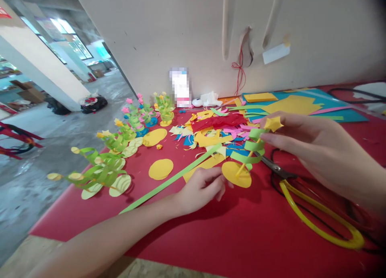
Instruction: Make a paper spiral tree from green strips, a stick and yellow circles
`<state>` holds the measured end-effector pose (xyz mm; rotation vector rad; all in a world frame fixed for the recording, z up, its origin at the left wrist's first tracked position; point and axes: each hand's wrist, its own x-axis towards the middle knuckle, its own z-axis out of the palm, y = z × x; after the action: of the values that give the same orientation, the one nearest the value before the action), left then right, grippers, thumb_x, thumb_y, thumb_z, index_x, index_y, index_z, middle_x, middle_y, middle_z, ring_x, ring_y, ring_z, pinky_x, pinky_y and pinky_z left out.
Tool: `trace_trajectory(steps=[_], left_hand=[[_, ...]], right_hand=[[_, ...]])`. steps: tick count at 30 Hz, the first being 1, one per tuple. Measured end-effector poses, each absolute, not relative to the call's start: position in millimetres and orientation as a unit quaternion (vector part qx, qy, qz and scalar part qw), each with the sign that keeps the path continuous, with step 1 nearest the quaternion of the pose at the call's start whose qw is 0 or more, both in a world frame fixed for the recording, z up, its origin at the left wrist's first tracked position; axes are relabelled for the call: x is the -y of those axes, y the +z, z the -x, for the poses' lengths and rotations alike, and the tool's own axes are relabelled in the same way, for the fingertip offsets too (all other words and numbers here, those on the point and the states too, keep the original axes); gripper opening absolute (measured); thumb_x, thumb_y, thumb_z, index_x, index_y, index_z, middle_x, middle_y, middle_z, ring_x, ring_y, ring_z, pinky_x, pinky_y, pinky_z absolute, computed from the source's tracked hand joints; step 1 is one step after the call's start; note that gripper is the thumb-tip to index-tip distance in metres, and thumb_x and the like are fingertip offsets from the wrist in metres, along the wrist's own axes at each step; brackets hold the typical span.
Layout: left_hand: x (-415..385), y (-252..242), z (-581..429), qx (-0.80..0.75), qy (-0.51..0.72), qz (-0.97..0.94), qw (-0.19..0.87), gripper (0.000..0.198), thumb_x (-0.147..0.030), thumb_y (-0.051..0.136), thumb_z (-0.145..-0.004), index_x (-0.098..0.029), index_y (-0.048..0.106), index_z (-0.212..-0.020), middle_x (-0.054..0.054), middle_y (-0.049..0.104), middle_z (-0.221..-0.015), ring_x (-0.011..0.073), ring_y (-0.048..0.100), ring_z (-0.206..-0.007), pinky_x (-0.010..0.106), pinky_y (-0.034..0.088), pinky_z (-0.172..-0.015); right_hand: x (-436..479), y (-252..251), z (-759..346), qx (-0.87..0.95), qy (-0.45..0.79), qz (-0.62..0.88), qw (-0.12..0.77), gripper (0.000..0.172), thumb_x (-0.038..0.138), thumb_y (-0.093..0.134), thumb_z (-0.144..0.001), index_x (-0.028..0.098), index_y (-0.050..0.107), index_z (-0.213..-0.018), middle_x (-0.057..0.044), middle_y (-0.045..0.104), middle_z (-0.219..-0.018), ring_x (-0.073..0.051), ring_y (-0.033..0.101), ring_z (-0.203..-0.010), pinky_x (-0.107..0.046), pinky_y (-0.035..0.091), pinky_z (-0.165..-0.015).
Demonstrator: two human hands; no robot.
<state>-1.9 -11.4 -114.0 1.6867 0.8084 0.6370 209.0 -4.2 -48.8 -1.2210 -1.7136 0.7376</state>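
A paper flower (238, 174) hangs tilted above the red tabletop, with a round yellow base, a thin yellow stem, a green spiral strip and a yellow star on top. My right hand (310, 143) pinches it near the star and the upper turns of the spiral. At the left rim of the base, the curled fingers of my left hand (202, 189) close on the edge. Scissors (316, 215) with yellow handles lie beneath my right hand, blades partly hidden behind the spiral. A long green paper strip (175, 179) runs behind my left forearm.
Several finished paper flowers (117, 165) line the left side of the red table (193, 238). Yellow paper discs (161, 169) lie beside them. Coloured scraps (214, 129) are heaped at the middle. A phone (181, 87) leans on the wall; a blue sheet (352, 115) lies back right.
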Motion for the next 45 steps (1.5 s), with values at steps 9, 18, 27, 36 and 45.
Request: trace_trajectory(steps=[9, 18, 27, 36, 45], left_hand=[[12, -113, 2, -0.321, 0.280, -0.708, 0.563, 0.023, -0.020, 0.034, -0.086, -0.014, 0.048, -0.070, -0.003, 0.045, -0.052, 0.0062, 0.043, -0.047, 0.016, 0.036, -0.048], [11, -117, 7, -0.302, 0.293, -0.714, 0.559, 0.046, -0.038, 0.031, -0.089, -0.010, 0.058, -0.064, 0.000, 0.046, -0.048, 0.0081, 0.046, -0.045, 0.019, 0.037, -0.050], [11, -112, 6, -0.281, 0.249, -0.750, 0.544, 0.033, -0.024, 0.038, -0.086, -0.009, 0.060, -0.067, 0.002, 0.054, -0.050, 0.0082, 0.048, -0.047, 0.017, 0.038, -0.050], [13, -108, 2, -0.298, 0.230, -0.780, 0.500, 0.033, -0.016, 0.040, -0.085, -0.009, 0.058, -0.057, 0.006, 0.061, -0.055, 0.0100, 0.055, -0.054, 0.018, 0.042, -0.057], [13, -106, 1, -0.293, 0.223, -0.797, 0.479, 0.033, -0.021, 0.042, -0.084, -0.009, 0.063, -0.061, 0.009, 0.065, -0.061, 0.0120, 0.057, -0.058, 0.020, 0.044, -0.059]], right_hand=[[3, -49, -209, 0.687, 0.300, 0.491, 0.444, 0.015, 0.037, 0.059, -0.074, 0.023, 0.053, -0.071, 0.002, 0.051, -0.068, -0.011, 0.053, -0.065, -0.018, 0.043, -0.053], [2, -49, -208, 0.690, 0.299, 0.495, 0.435, 0.015, 0.039, 0.059, -0.073, 0.025, 0.057, -0.074, 0.003, 0.053, -0.066, -0.010, 0.053, -0.064, -0.018, 0.041, -0.051], [1, -50, -208, 0.683, 0.329, 0.477, 0.445, 0.015, 0.037, 0.059, -0.073, 0.023, 0.056, -0.071, 0.004, 0.055, -0.066, -0.009, 0.051, -0.062, -0.018, 0.041, -0.056], [3, -48, -207, 0.662, 0.376, 0.469, 0.448, 0.014, 0.031, 0.059, -0.074, 0.020, 0.053, -0.068, 0.005, 0.049, -0.064, -0.007, 0.045, -0.057, -0.018, 0.037, -0.053], [2, -51, -205, 0.645, 0.404, 0.459, 0.459, 0.012, 0.030, 0.059, -0.074, 0.020, 0.054, -0.070, 0.004, 0.051, -0.068, -0.008, 0.047, -0.062, -0.017, 0.037, -0.055]])
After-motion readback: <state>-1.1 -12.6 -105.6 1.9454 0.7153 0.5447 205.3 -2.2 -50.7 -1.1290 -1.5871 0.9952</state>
